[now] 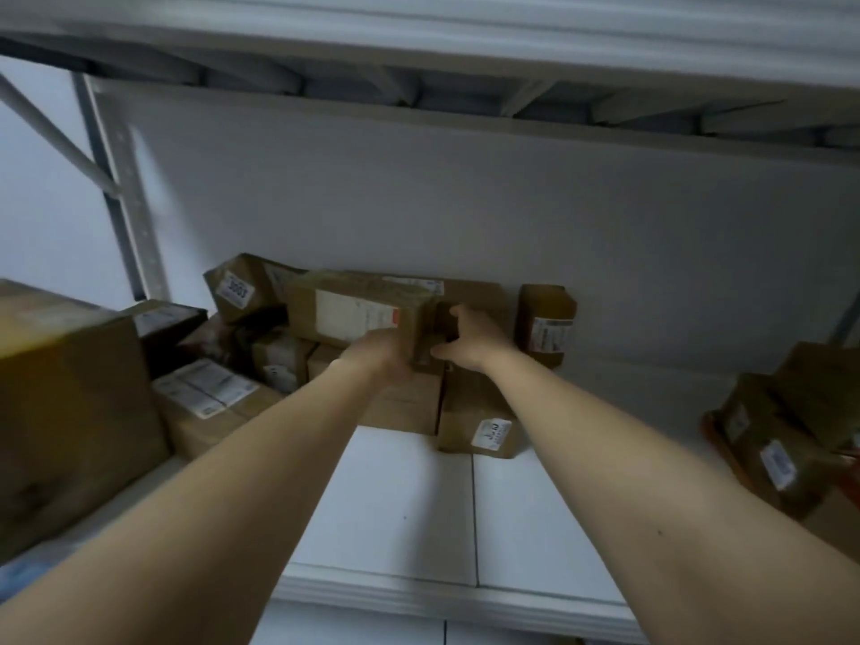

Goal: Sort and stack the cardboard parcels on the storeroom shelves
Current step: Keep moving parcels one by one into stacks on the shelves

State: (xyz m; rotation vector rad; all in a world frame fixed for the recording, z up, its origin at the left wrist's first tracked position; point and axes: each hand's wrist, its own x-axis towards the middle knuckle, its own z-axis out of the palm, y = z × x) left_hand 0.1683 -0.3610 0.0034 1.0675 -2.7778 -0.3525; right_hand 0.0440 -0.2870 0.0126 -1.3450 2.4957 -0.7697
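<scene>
Both bare arms reached deep into the white shelf, and the whole scene was smeared by motion. The left hand was closed around the near lower corner of a long cardboard parcel that sat on top of the pile at the back, against the wall; its fingers were hidden under and behind the box. The right hand pressed against the parcel's right end with thumb and fingers spread, so the box was clamped between the two hands. Its white label was too blurred to read. Beneath it lay several smaller boxes, partly covered by the wrists, one with a label facing out. Just beside them an upright parcel leaned at the wall. A big carton on the left and a heap of parcels on the right were cut off by the frame edges.
</scene>
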